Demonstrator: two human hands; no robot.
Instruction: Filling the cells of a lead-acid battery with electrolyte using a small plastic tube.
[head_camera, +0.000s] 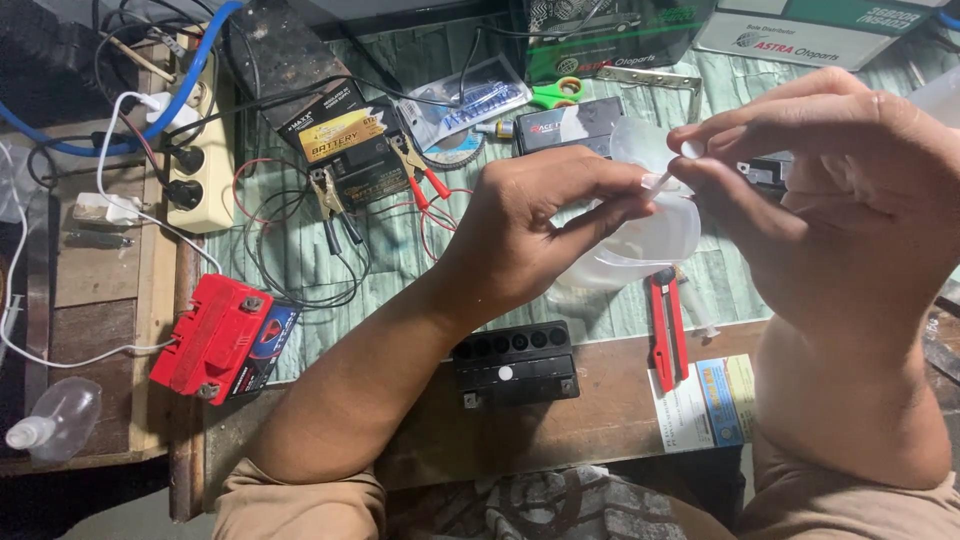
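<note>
Nearest the wearer, a black rectangular battery (515, 362) sits on the worn wooden bench edge, its row of round filler holes uncapped and nothing entering them yet. Above it, the left hand (525, 235) grips a soft, translucent plastic bottle (650, 235) while the right hand (830, 190) pinches its thin white nozzle tip (690, 150) between thumb and forefinger. Farther back lie a red-handled cutter (666, 330), a glossy red battery (215, 338) and clamp leads (330, 195).

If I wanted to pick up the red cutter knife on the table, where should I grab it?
Probably grab the red cutter knife around the middle of its long handle, coming straight down from above. It lies flat on the table, pointing away from you, with its two long sides free, so finger and thumb can pinch it across. Stay off the far tip, which is hidden under the clear plastic container.
</note>
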